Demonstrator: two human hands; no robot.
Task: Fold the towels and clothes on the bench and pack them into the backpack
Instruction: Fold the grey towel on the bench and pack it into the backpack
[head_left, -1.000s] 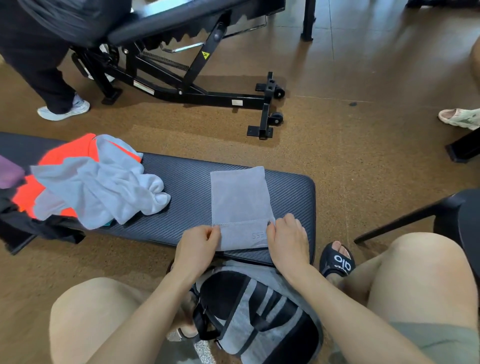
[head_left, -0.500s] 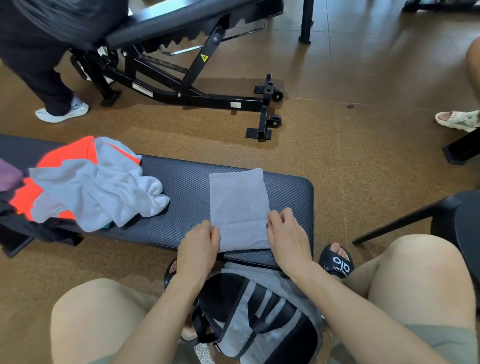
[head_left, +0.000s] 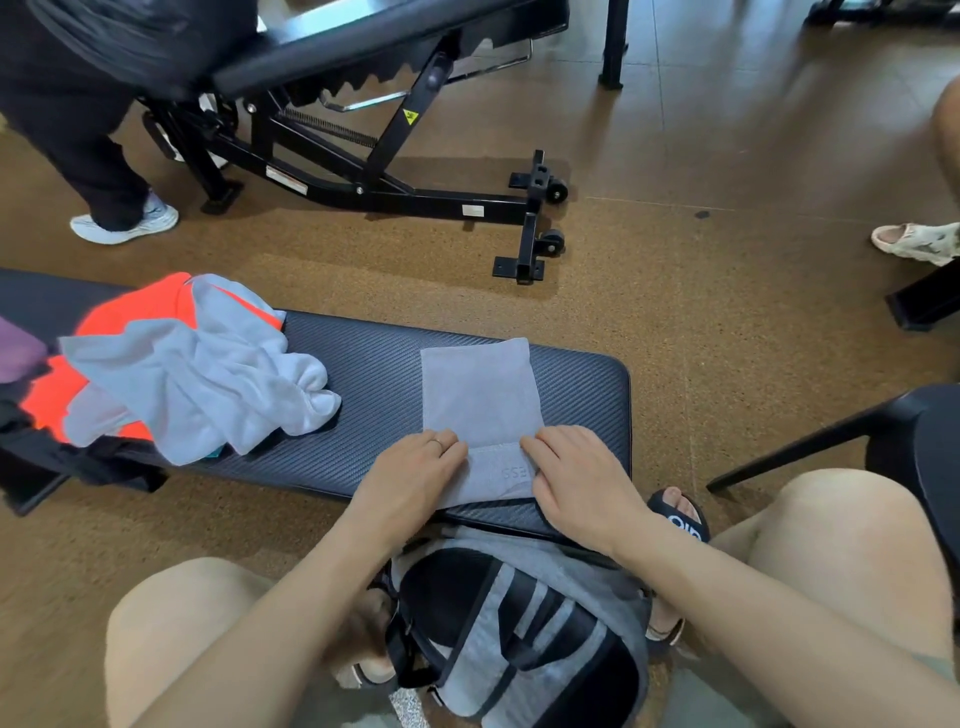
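Your left hand (head_left: 415, 475) and right hand (head_left: 576, 480) both rest on the near end of the folded grey terry towel (head_left: 480, 402), one at each side edge. Their fingers lie curled at those edges; whether they pinch the cloth or only press it flat cannot be told. The towel lies across the right end of the black ribbed padded bench (head_left: 374, 384), its near edge at the bench's rim. The unfolded heap of white towel and orange garment (head_left: 192, 374) sits well apart at the bench's left. The grey-and-black backpack (head_left: 519, 629) stands on the brown floor (head_left: 727, 322) between your knees.
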